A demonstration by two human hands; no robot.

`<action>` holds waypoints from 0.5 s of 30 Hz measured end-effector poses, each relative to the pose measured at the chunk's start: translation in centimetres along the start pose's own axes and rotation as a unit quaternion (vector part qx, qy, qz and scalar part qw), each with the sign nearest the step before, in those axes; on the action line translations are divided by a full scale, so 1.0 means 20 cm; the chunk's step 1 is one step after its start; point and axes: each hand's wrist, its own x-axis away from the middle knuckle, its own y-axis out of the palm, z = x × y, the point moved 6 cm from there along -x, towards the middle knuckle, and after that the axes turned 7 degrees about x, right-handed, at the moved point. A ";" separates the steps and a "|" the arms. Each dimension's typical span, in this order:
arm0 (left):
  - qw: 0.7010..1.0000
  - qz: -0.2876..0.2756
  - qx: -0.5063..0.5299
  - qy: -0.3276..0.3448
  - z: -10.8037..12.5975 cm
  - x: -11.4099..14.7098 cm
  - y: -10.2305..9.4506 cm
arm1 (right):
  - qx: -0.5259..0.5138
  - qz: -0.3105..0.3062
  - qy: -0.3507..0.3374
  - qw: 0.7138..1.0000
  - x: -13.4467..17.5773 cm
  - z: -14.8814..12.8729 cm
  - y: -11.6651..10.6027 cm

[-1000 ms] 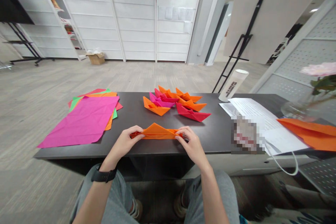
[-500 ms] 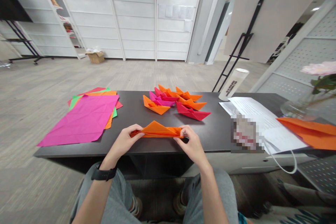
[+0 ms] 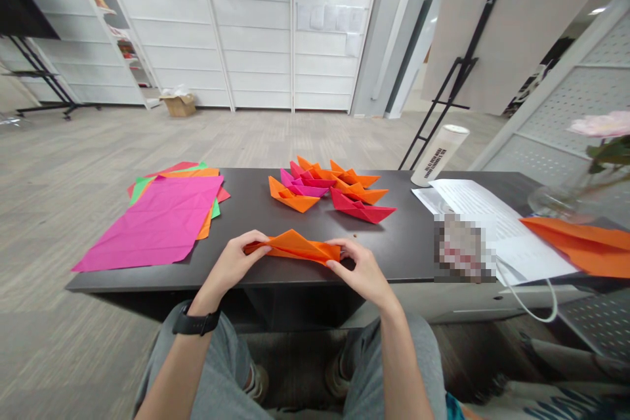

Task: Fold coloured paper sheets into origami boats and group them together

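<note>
Can read best on the white bottle, at the far right part of the dark desk: "FROM HEAD TO", in black capitals along its side, with the end of this line and the line next to it too small for sure reading. On the printed sheets near the bottle, can see only thin grey rows, too fine for making out any word. Same with the pale pages on the white cabinets behind: too faint to read. Close to the front edge of the desk, at its middle, between both hands: the orange folded paper, long and narrow, with a low wide peak at the centre and a crease sloping down toward the right end. Cannot say if resting on the desk or a little raised. With the left hand, pinches the left end closely between thumb and fingertips. With the right hand, holds the right end in a looser, rounder grip, thumb at the lower edge, fingers at the upper. Hidden partly under fingers: both ends of the paper. Just beyond, orange, red and magenta paper boats, overlapping, so hard to count. To the left, a pile of coloured sheets, magenta on top, mostly covering green, orange and red. Impossible to make out: the pixelated patch beside the printed sheets, partly over them. Cut off at the right: another orange paper and a pink flower.
</note>
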 end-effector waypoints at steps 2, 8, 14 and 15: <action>1.000 0.001 -0.002 -0.001 0.00 0.00 0.00 | 0.007 -0.006 0.003 1.000 0.00 0.00 0.00; 1.000 -0.007 -0.006 0.002 0.01 0.00 0.00 | 0.015 0.029 0.024 0.999 -0.01 0.05 0.00; 1.000 -0.015 -0.010 0.007 0.03 0.01 0.01 | -0.019 0.024 0.004 1.000 -0.01 0.03 0.01; 1.000 -0.015 -0.010 0.010 0.03 0.01 0.01 | -0.030 0.017 0.001 0.999 -0.01 0.03 0.02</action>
